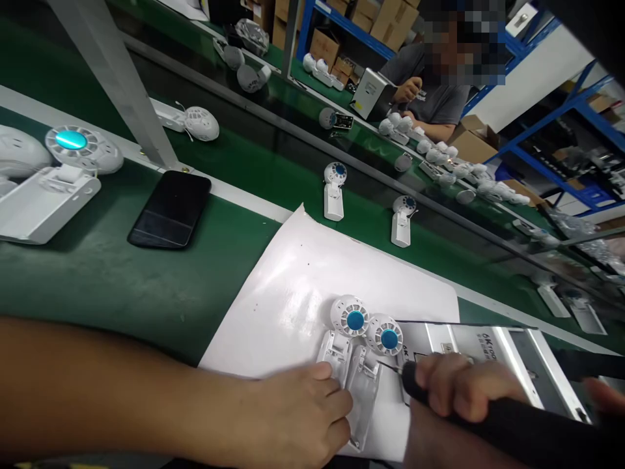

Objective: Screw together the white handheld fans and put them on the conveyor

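Note:
Two small white handheld fans (362,345) with blue centres lie side by side on a white sheet (293,286) on the green bench. My left hand (303,410) is closed over their handles, pressing them down. My right hand (459,384) is wrapped round a black pen-like tool (508,426); its thin tip touches the right fan's handle just below the head.
A black phone (170,208) lies to the left. White fan units (63,163) sit at far left. More fans (334,190) stand along the conveyor. A silver machine (493,352) is beside my right hand. Another person (430,91) works across the belt.

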A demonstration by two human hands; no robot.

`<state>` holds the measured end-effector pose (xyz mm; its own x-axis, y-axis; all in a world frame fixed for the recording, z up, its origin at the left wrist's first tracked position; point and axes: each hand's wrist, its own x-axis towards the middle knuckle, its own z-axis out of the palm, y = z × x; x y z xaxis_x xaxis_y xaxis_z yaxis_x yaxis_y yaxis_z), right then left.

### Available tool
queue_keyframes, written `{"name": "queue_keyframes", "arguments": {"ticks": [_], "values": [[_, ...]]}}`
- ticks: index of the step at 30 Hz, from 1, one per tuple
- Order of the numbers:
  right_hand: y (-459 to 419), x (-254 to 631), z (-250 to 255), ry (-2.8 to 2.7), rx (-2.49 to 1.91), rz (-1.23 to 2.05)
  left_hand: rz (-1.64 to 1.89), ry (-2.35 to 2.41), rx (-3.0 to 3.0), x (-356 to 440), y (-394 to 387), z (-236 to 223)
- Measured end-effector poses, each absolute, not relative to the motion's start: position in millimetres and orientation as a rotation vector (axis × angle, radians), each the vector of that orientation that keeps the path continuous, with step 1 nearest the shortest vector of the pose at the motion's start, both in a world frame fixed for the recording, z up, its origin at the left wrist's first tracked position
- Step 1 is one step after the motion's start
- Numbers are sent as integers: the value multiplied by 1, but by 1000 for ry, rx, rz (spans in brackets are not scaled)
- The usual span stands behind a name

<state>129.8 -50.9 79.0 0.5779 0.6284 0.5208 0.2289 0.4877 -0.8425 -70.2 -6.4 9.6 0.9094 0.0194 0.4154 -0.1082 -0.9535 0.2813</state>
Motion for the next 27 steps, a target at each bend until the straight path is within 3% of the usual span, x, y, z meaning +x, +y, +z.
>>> {"name": "queue_keyframes", "arguments": {"ticks": [5, 27], "values": [[-16, 76, 75, -968, -979, 274, 602, -80, 2777, -69, -6, 10], [-10, 88, 66, -918, -1021, 501, 623, -34, 2783, -70, -5, 11]]}}
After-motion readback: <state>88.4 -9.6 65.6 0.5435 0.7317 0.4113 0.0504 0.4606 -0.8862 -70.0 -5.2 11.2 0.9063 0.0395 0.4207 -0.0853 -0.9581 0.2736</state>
